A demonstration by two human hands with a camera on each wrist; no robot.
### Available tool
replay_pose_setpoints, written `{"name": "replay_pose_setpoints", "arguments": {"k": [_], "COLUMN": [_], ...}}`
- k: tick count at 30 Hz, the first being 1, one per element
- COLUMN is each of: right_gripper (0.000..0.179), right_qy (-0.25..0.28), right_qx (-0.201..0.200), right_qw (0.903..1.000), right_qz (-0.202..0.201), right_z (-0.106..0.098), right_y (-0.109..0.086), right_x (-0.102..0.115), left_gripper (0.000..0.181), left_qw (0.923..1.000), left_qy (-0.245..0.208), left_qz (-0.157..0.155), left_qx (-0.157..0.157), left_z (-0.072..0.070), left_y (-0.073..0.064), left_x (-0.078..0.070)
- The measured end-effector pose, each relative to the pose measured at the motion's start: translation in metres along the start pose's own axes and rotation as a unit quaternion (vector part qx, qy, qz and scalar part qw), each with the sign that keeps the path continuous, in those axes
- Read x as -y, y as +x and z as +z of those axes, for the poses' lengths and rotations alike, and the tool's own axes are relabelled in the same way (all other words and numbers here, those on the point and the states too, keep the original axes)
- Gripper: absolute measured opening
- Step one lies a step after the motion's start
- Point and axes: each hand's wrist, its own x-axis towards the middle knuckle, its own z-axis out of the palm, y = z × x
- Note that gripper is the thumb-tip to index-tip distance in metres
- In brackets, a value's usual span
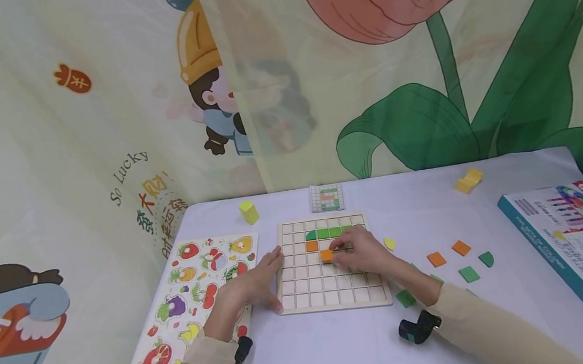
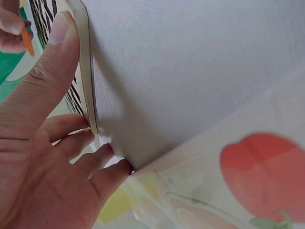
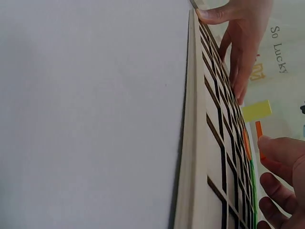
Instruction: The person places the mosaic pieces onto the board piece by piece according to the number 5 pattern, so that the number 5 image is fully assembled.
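A wooden grid board [image 1: 311,300] lies flat on the table. My left hand [image 1: 250,282] rests against its left side, thumb at the near corner and fingers farther up the edge; in the left wrist view those fingers [image 2: 76,143] touch the rim. Over the grid, my right hand [image 1: 361,251] pinches an orange square tile [image 1: 326,256] between thumb and fingertips. The right wrist view shows this tile [image 3: 259,136] tilted on edge above the board. In an upper row sit a green rounded tile [image 1: 310,235] and several green squares [image 1: 328,233], with an orange square [image 1: 311,246] below.
Loose orange tiles [image 1: 436,259] and green tiles [image 1: 469,274] lie right of the board. Behind it is a pattern card [image 1: 326,198]. A fruit-picture board [image 1: 151,330] lies left, a teal-edged box [image 1: 569,246] right. Yellow blocks [image 1: 249,212] stand toward the back.
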Motion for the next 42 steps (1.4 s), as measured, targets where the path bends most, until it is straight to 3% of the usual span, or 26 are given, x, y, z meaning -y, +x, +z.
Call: {"name": "replay_pose_setpoints", "arguments": {"k": [7, 17, 27, 42], "right_gripper": [0.017, 0.021, 0.024, 0.024], "right_qy": [-0.013, -0.059, -0.055, -0.057], "right_qx": [-0.043, -0.075, -0.073, -0.086], "right_qw": [0.9987, 0.9952, 0.9958, 0.9945], "right_qz": [-0.023, -0.021, 0.005, 0.017], "right_z": [0.022, 0.031, 0.033, 0.037], "right_y": [0.01, 0.012, 0.011, 0.01], "right_x": [0.011, 0.02, 0.025, 0.024], "left_gripper": [0.108, 0.109, 0.108, 0.109], "left_qw": [1.0, 0.9999, 0.9999, 0.9999], "left_qy": [0.0, 0.008, 0.013, 0.012], "left_qz": [0.002, 0.006, -0.005, 0.002], "left_qx": [-0.003, -0.002, 0.002, -0.002], "left_z": [0.0, 0.0, 0.0, 0.0], "left_y": [-0.001, 0.0, 0.001, 0.001], "left_x": [-0.001, -0.001, 0.0, 0.0]}}
